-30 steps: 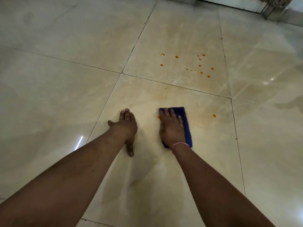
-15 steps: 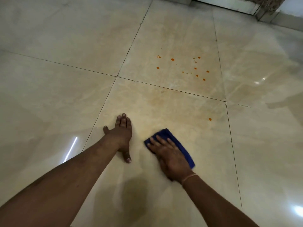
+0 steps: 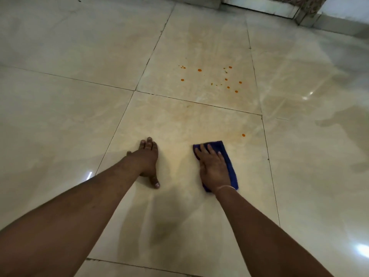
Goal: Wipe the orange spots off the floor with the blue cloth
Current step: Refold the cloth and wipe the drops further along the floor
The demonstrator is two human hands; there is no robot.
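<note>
My right hand (image 3: 213, 168) lies flat on the folded blue cloth (image 3: 229, 162), pressing it to the glossy beige tile floor (image 3: 60, 126). A single orange spot (image 3: 243, 135) sits just beyond the cloth, up and to its right. A scatter of several orange spots (image 3: 225, 79) marks the farther tile. My left hand (image 3: 147, 160) rests palm down on the floor to the left of the cloth, fingers spread, holding nothing.
Dark grout lines (image 3: 199, 103) split the floor into large tiles. A pale threshold or step (image 3: 259, 6) and a wall base run along the far top right. Light glare (image 3: 361, 249) reflects at the lower right.
My right hand slid the cloth back forward and to the right, turning it straight again, closer to the lone orange spot. The left hand stayed planted.
</note>
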